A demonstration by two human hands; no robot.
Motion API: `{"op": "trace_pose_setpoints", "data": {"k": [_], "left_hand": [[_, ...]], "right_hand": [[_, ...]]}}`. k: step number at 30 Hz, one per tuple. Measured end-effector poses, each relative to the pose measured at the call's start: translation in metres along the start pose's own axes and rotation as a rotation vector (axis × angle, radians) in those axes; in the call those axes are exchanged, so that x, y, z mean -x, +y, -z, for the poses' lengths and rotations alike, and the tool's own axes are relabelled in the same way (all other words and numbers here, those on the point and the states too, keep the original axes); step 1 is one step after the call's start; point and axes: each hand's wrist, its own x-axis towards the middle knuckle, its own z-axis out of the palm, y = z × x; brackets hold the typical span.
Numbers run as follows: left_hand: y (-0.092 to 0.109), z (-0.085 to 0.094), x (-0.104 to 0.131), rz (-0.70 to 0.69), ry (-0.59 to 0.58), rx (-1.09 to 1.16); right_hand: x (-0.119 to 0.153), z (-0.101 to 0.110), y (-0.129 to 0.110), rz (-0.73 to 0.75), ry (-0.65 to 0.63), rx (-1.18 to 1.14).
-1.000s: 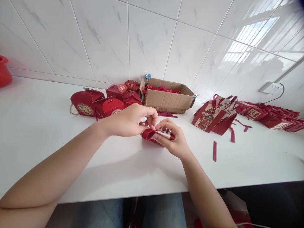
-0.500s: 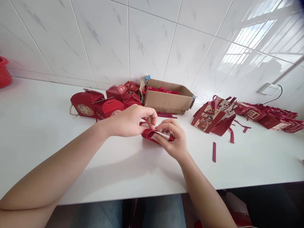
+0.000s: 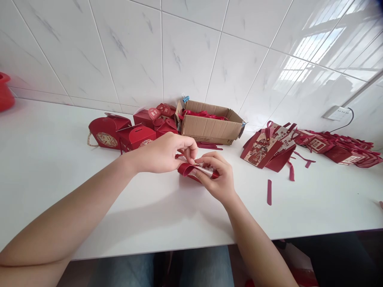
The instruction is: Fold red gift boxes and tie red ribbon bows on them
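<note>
In the middle of the table a small red gift box (image 3: pixel 191 178) sits low between my hands, mostly covered by them. A wide red ribbon (image 3: pixel 186 170) forms a loop at its top. My right hand (image 3: pixel 218 175) grips the upper edge of the box from the right, with the thumb in front and the fingers behind. From the left, my left hand (image 3: pixel 170 153) reaches over, its fingers curled into a pinch at the top by the ribbon. What lies between those fingertips is too small to make out.
A cardboard box (image 3: pixel 209 126) of red ribbons stands by the wall. Red gift boxes (image 3: pixel 107 132) are grouped left of it. Ribboned boxes (image 3: pixel 263 149) and a larger pile (image 3: pixel 344 149) lie right. A loose ribbon strip (image 3: pixel 269 192) lies nearer. A red container (image 3: pixel 5 93) stands far left.
Both hands stay almost in place at the top of the gift box, with only slight finger movement. The view has shifted very slightly.
</note>
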Motion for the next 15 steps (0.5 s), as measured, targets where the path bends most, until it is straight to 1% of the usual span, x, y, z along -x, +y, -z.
{"op": "trace_pose_setpoints", "data": {"k": [9,12,15], "left_hand": [[0.0022,-0.0002,0.0,-0.002,0.002,-0.032],[0.0025,-0.0001,0.0,0.0,0.004,-0.031],[0.0015,-0.0001,-0.0001,0.001,0.008,-0.025]], "right_hand": [[-0.0013,0.0034,-0.0013,-0.203,-0.076,-0.068],[-0.0006,0.0019,-0.0012,-0.237,-0.064,-0.074],[0.0005,-0.0004,0.0,-0.224,-0.03,-0.064]]}}
